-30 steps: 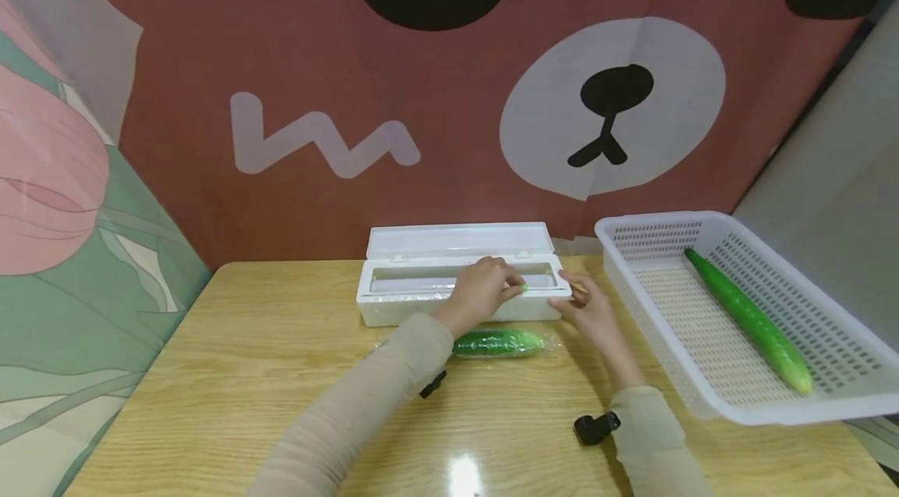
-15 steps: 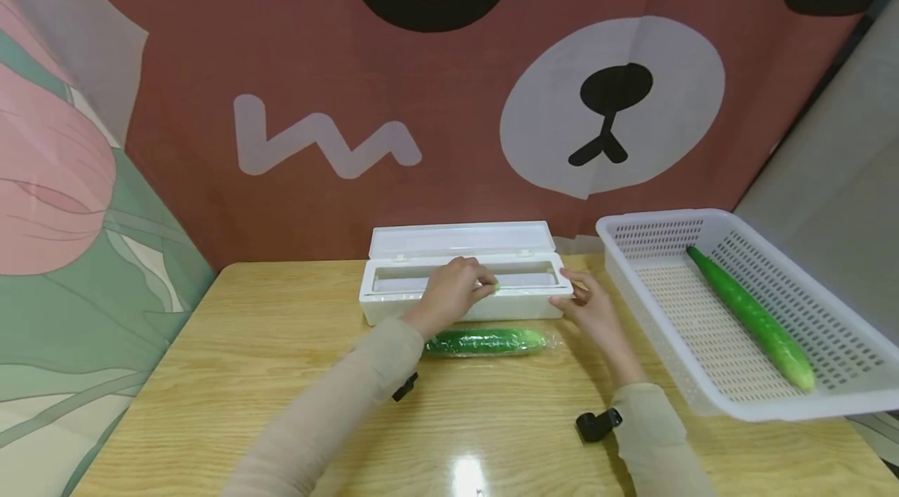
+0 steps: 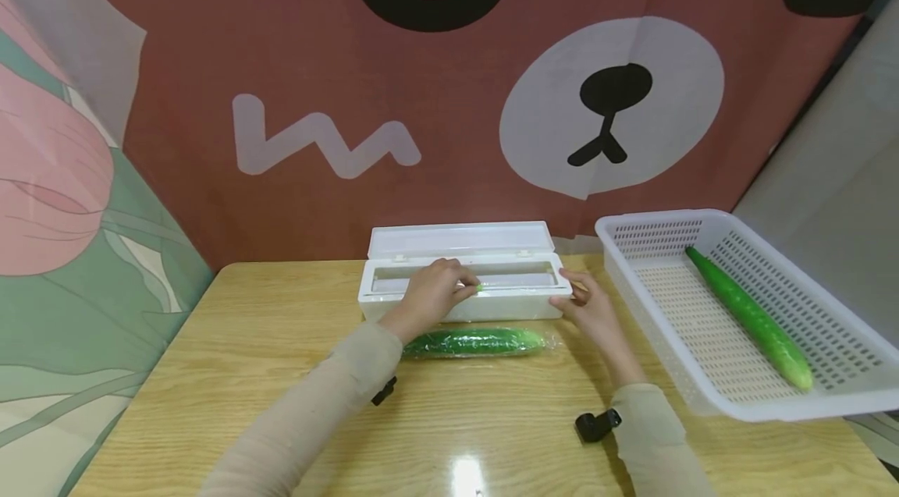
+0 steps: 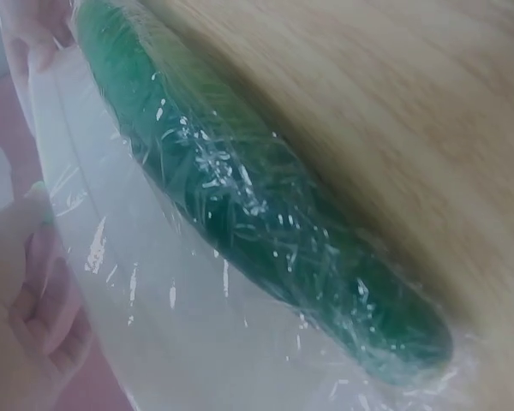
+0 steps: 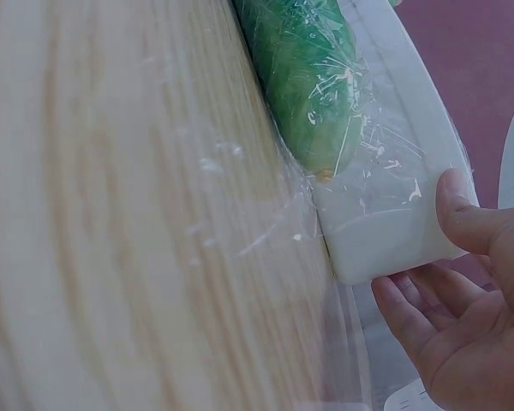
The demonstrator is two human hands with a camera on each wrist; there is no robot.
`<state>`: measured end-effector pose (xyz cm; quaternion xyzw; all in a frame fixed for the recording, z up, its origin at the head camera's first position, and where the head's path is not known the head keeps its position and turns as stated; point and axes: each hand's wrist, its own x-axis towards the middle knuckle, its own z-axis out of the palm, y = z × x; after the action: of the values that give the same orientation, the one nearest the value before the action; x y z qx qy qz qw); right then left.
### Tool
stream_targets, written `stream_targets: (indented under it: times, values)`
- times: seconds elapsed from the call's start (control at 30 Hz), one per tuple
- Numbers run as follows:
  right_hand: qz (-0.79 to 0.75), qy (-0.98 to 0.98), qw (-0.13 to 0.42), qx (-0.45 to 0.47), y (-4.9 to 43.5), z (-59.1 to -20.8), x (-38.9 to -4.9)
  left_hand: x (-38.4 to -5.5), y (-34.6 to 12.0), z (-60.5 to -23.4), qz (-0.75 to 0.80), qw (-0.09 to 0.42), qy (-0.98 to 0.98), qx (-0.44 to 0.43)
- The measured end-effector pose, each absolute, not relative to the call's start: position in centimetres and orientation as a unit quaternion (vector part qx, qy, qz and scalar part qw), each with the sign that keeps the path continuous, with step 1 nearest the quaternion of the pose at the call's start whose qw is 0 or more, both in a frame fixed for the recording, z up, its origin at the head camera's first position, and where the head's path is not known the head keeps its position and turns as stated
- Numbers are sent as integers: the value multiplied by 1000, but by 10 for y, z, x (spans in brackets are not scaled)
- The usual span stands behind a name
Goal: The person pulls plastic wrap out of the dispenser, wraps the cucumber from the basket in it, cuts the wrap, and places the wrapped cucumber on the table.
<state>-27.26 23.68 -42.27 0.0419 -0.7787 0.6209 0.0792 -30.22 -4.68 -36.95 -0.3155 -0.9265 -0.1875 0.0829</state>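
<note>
A white cling film dispenser (image 3: 513, 308) stands at the back of the table, its lid (image 3: 460, 239) raised and a pale roll (image 3: 516, 280) inside. My left hand (image 3: 431, 290) pinches a small green slider (image 3: 480, 288) on its front rim, and the slider is mostly covered by the fingertips. With thumb and fingers, my right hand (image 3: 588, 308) grips the dispenser's right end, also seen in the right wrist view. In front lies a cucumber (image 3: 485, 342) wrapped in clear film; the left forearm partly hides its left end. Loose film wrinkles near the cucumber's tip in the right wrist view.
To the right stands a white perforated basket (image 3: 667, 341) with an unwrapped cucumber (image 3: 755, 321) inside. Wooden table surface (image 3: 506, 419) extends in front of the dispenser. A printed curtain (image 3: 449, 193) hangs right behind the table's back edge.
My left hand has slid leftward along the dispenser's front rim with the green slider, uncovering more of the wrapped cucumber. The right hand keeps its grip at the right end.
</note>
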Motion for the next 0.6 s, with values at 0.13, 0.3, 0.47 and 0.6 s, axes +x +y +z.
stream_targets:
  times: [0.13,0.3,0.47,0.6]
  values:
    - [627,-774,76,42,236,-421,-272,-303,-49,-370,-187,82,-925,-319]
    - [632,-770,79,47,237,-424,-273,-303,-53,-369,-185,79,-924,-325]
    - [630,-771,82,44,237,-424,-273,-304,-56,-369,-183,80,-924,-325]
    - [629,-772,84,42,236,-423,-273,-305,-57,-369,-183,80,-925,-324]
